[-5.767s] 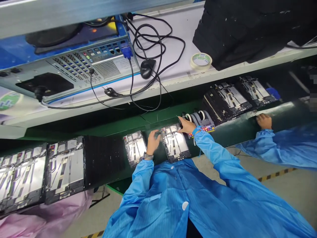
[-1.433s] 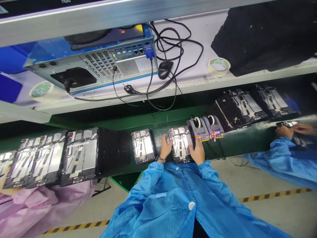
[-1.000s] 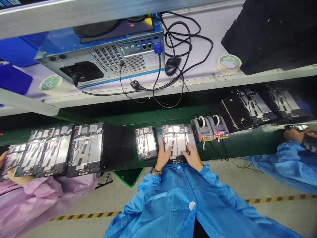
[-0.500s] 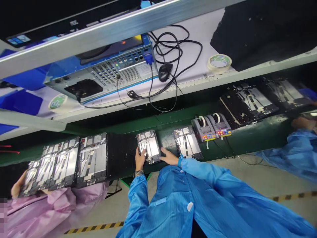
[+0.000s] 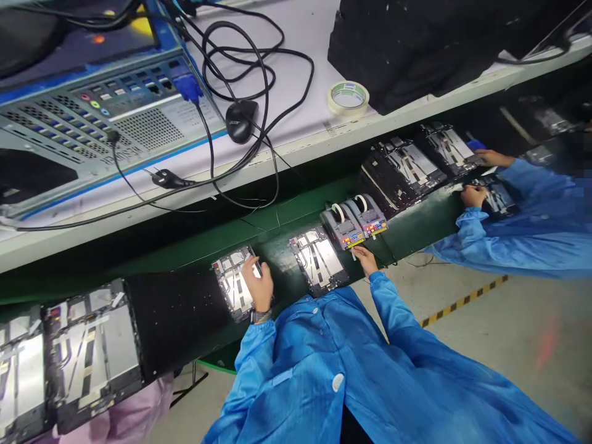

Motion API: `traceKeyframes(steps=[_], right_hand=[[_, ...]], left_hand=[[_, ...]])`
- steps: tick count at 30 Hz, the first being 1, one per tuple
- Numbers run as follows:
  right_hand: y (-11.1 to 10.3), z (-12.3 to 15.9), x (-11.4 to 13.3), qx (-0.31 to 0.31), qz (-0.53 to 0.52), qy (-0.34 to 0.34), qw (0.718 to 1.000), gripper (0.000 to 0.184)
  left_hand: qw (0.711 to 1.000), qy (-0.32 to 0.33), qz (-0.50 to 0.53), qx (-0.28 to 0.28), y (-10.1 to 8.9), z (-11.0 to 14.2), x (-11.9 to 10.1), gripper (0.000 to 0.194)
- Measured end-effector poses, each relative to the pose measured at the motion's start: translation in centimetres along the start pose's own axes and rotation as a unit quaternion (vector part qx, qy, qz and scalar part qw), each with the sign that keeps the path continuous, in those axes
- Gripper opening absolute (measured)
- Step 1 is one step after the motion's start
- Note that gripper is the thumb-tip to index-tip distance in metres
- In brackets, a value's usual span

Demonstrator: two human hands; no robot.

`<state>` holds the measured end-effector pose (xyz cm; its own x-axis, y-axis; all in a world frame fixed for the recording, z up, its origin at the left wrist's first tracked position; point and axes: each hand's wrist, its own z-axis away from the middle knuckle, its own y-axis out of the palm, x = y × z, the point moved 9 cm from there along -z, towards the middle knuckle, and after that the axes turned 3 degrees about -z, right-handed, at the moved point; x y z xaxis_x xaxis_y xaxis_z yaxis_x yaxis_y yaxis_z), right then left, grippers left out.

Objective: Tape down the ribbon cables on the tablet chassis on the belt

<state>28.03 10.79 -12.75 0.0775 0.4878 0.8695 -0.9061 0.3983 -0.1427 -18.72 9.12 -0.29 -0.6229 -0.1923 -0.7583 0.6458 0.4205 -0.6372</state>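
My left hand [image 5: 259, 285] lies over the right side of an opened tablet [image 5: 234, 280] whose silver inside faces up. Its fingers are bent a little and apart, and they partly cover that tablet. At the front of the left-hand tape dispenser [image 5: 345, 228], my right hand [image 5: 367, 261] has its fingertips pinched on a short white strip of tape [image 5: 354, 253] at the outlet. Between my hands a second opened tablet [image 5: 318, 260] rests on the green bench, touched by neither.
A second tape dispenser [image 5: 367, 216] stands beside the first. Several opened tablets lie at far left, near a black panel [image 5: 180, 314]. At right a co-worker's hands [image 5: 475, 196] work on another tablet. The shelf holds a computer case [image 5: 139, 123], tangled cables, a mouse [image 5: 241, 120] and a tape roll [image 5: 348, 98].
My right hand has left the left tablet's side and reached right to the dispenser. My left hand has shifted up over the tablet. A co-worker's tablet shows at right; the view has swung.
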Motion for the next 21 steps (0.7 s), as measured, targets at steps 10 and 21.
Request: traceKeyframes(steps=[10, 21], right_hand=[[-0.2, 1.5, 1.1, 0.032, 0.066, -0.026, 0.997, 0.054], [19.2, 4.5, 8.0, 0.429, 0.33, -0.078, 0.837, 0.014]], left_hand=[[0.969, -0.118, 0.126, 0.179, 10.6, 3.5, 1.9, 0.025], [0.95, -0.167, 0.165, 0.208, 13.8, 2.8, 3.1, 0.024]])
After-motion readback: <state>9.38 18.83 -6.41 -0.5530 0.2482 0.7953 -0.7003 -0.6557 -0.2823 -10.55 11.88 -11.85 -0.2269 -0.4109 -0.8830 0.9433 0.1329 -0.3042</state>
